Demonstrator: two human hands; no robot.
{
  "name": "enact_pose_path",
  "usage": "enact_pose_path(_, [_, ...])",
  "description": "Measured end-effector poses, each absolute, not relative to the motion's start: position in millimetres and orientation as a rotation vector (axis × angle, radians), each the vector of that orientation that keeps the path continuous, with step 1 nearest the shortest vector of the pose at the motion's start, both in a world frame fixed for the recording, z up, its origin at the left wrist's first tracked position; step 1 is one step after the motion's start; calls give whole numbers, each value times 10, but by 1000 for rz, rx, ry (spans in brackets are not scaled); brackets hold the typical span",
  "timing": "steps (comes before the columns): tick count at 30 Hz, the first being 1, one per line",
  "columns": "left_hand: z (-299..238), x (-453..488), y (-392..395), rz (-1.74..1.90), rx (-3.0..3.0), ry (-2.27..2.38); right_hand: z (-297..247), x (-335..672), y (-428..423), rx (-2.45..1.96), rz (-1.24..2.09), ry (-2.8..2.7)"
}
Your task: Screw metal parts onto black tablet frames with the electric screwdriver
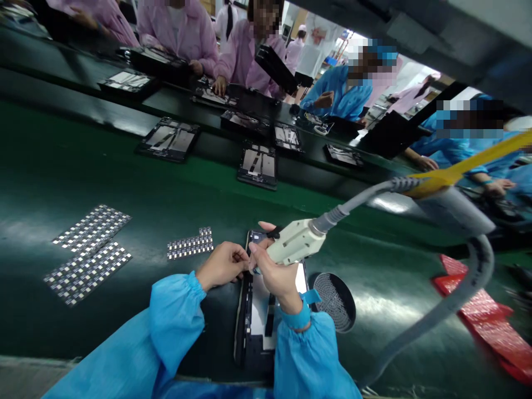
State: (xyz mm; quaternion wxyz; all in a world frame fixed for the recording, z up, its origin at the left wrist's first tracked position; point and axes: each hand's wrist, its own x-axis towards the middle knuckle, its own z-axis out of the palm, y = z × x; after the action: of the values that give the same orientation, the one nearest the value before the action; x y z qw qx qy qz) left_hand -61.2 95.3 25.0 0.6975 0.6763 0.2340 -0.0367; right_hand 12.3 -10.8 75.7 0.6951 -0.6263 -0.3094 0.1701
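Note:
My right hand point(276, 271) is wrapped around a cream electric screwdriver point(296, 242) whose grey cable point(436, 316) loops away to the right. Its tip points down at a black tablet frame point(253, 327) lying on the green bench in front of me. My left hand point(222, 263) is pinched closed at the frame's upper left edge, right beside the screwdriver tip; what it holds is too small to make out. Both sleeves are blue.
Sheets of small square parts point(89, 252) and a smaller strip point(190, 245) lie to the left. A round black perforated dish point(334, 302) sits right of the frame, and red strips point(486, 321) lie at the far right. More tablet frames point(257, 165) ride the belt, with people working opposite.

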Motion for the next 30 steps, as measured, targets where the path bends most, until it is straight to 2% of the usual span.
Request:
enact_pose_path(4, [241,-735,1007,-39,1533,408,819,126,-131,-1350,336,-687])
enact_pose_path(10, [287,-810,968,191,1880,267,854,104,-150,-1306,352,-715])
enact_pose_path(18, [294,-778,927,233,1847,194,872,73,-148,-1302,362,-715])
enact_pose_path(26, [334,-800,987,200,1823,211,883,68,-144,-1307,372,-714])
enact_pose_path(30, [349,-774,1018,27,1592,447,832,95,-127,-1357,362,-692])
